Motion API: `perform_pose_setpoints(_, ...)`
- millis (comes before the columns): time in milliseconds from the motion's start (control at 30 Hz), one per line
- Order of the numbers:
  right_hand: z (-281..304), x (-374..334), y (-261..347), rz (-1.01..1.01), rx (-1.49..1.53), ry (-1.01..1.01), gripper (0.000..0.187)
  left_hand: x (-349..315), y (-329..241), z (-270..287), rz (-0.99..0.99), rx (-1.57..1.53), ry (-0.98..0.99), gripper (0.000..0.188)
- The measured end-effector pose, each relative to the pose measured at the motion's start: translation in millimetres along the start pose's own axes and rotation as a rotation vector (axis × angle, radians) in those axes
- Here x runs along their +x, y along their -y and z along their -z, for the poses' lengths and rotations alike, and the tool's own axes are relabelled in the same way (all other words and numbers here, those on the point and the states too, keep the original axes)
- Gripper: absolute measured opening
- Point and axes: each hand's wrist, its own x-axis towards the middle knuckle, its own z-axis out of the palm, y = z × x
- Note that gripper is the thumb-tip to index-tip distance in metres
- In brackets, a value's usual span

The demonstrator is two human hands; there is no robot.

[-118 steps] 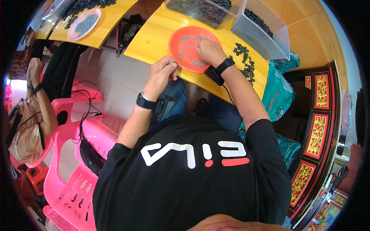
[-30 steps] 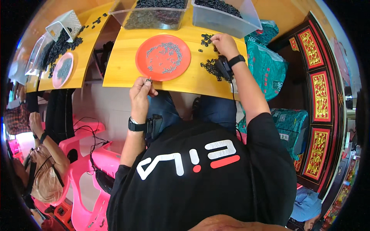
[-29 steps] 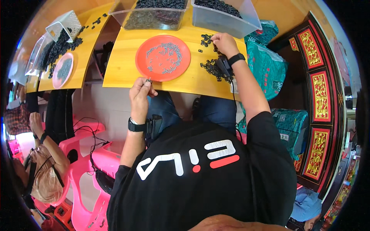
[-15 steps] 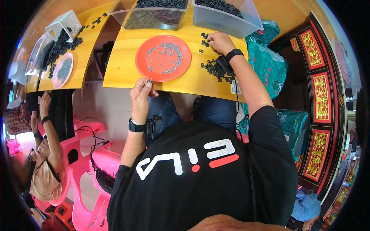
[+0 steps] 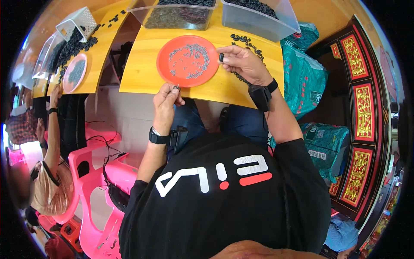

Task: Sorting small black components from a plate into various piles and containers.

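My left hand [image 5: 167,103] is closed at the table's near edge, just below the red plate. Its thumb and finger pinch a small grey metal pin [image 5: 177,87], with a dark bit showing at its base. Many similar thin metal pieces [image 5: 199,56] lie in a rough ring on the red plate [image 5: 164,67]. At the plate's right rim, my right hand [image 5: 248,65] pinches a small black oval part [image 5: 221,57] between thumb and fingertips. Beyond and beneath that hand, loose black parts [image 5: 243,39] are scattered on the table, partly hidden by it.
Two clear plastic bins [image 5: 181,21] [image 5: 258,26] full of black parts stand at the far edge. Green bags [image 5: 302,77] lean at the right. On the left table are a pink plate [image 5: 69,82], a white basket [image 5: 84,23] and a black heap [image 5: 71,52]; a co-worker's arm [image 5: 52,125] reaches there.
My right hand has come left from the loose black parts to the plate's rim, bringing one part along. My left hand keeps its pinch. The co-worker's arm has reached up toward the left table.
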Motion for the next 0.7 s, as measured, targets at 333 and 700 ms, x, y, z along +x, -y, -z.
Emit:
perform_pose_setpoints(333, -37, -1, -8, 0.089, -0.138, -0.020, 0.030, -6, -5, -3, -0.035, 0.037, 0.024, 0.015)
perform_pose_setpoints(700, -57, -7, -10, 0.176, -0.263, -0.093, 0.028, -5, -11, -7, -0.018, -0.003, -0.006, 0.013)
